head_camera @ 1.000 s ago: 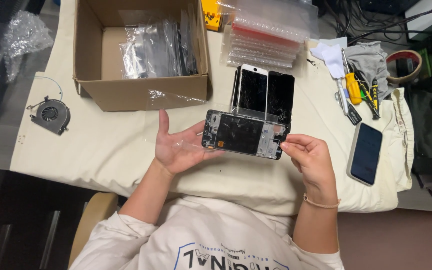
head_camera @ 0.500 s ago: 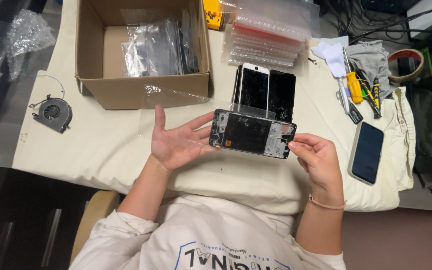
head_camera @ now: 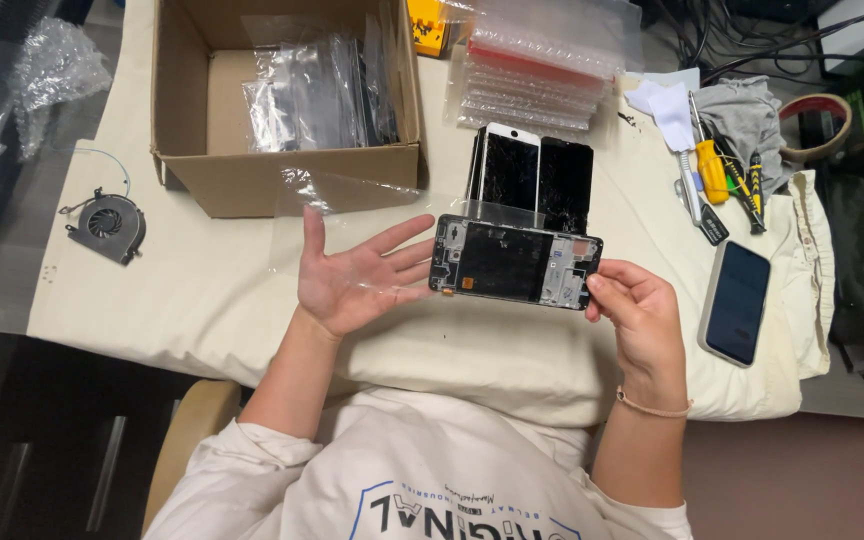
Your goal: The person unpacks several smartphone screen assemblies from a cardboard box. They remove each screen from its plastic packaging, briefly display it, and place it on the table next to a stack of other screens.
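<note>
Right hand (head_camera: 637, 310) grip pinching the right end of a dark phone frame (head_camera: 514, 262), held level above the desk (head_camera: 202, 290). Left hand (head_camera: 357, 272) grip spread flat, fingertips at the frame's left edge. Just beyond: two phone screens (head_camera: 537, 180). Farther left, a cardboard box (head_camera: 287, 180). Right, a smartphone (head_camera: 737, 300) near the desk edge.
</note>
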